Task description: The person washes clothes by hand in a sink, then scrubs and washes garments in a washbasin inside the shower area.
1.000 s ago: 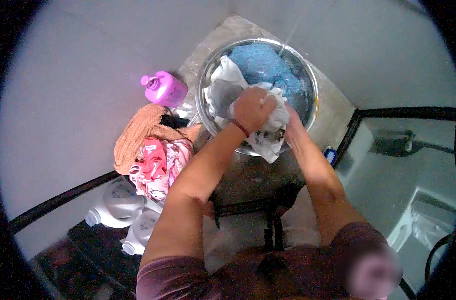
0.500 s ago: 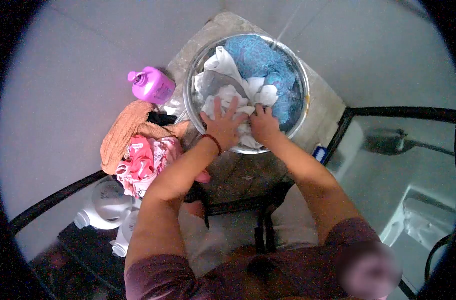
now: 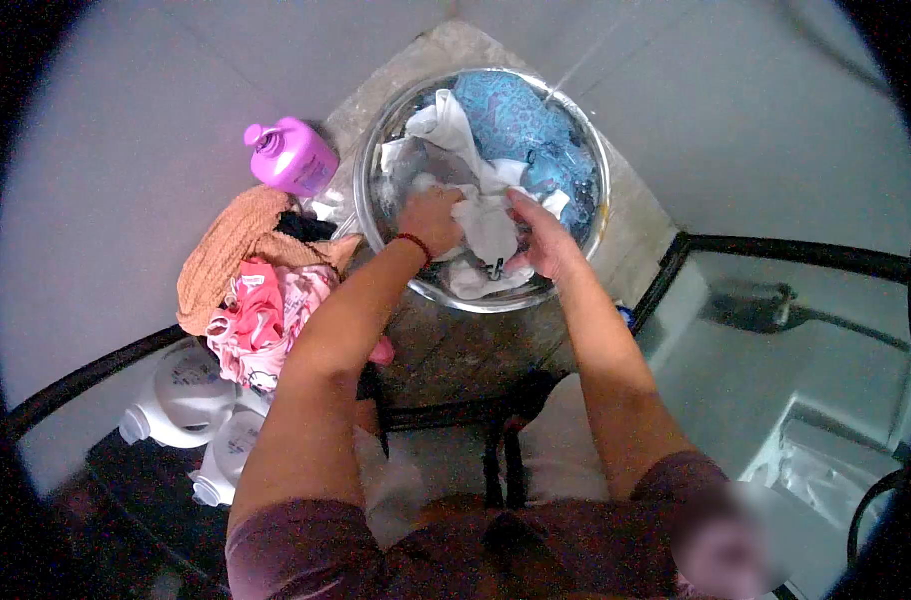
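Observation:
A metal basin [image 3: 362,200] holds wet laundry. My left hand [image 3: 434,220], with a dark red bracelet at the wrist, is curled closed around the left side of a white cloth [image 3: 489,228]. That cloth spreads between both hands and shows small dark marks near its lower edge. On its right side is my right hand [image 3: 548,240], thumb and fingers spread apart, fingertips touching the cloth's edge. More white fabric [image 3: 442,122] lies at the basin's upper left. A blue patterned cloth [image 3: 511,115] fills the upper right.
A purple bottle [image 3: 294,160] stands left of the basin. An orange towel [image 3: 231,235] and pink clothes [image 3: 266,320] lie in a heap. White jugs [image 3: 191,390] are below them. A glass-like panel with a black edge [image 3: 796,250] is at right. A thin water stream falls into the basin.
My left hand has gone from spread flat to curled around the white cloth. My right hand has moved slightly right and opened. The white cloth now stretches between them.

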The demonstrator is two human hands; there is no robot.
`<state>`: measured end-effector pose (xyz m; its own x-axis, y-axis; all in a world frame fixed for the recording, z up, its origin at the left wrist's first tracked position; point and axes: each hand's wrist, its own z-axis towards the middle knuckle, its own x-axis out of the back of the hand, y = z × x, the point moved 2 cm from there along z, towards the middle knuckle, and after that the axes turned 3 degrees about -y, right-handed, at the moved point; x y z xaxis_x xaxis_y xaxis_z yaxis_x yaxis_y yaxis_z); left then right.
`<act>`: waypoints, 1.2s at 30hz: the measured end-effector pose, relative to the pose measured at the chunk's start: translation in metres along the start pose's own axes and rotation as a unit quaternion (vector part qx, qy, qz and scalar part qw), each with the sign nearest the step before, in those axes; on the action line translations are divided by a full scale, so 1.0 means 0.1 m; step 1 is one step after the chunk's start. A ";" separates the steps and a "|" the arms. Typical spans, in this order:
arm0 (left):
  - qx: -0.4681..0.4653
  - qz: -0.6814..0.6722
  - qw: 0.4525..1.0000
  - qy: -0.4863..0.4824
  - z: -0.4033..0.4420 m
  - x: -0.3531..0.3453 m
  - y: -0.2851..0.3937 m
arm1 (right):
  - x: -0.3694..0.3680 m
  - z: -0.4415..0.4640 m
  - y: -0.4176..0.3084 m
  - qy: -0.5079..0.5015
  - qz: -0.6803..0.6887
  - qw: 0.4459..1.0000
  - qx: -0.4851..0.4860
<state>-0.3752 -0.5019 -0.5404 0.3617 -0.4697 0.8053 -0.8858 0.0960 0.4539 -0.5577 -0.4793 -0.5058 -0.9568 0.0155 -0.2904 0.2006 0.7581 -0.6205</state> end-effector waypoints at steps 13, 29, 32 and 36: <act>-0.337 -0.139 0.899 0.244 -0.72 0.30 1.28 | -0.03 -0.06 0.24 -0.262 0.365 0.893 0.030; 0.024 0.019 0.985 0.168 -0.35 0.40 0.20 | 0.02 -0.13 -0.22 0.290 -0.547 0.672 0.406; -0.038 0.044 0.990 0.128 -0.44 0.18 0.16 | -0.19 -0.24 0.04 0.184 -0.705 0.575 0.372; -0.096 0.143 0.985 -0.030 -0.64 0.15 0.21 | -0.20 -0.16 0.28 0.102 -0.810 0.531 0.225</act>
<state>-0.3698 -0.4511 -0.4948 0.0823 -0.4494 0.8895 -0.8754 0.3940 0.2800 -0.5364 -0.4480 -0.5060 0.0563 -0.3147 0.9475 -0.9350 -0.3494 -0.0604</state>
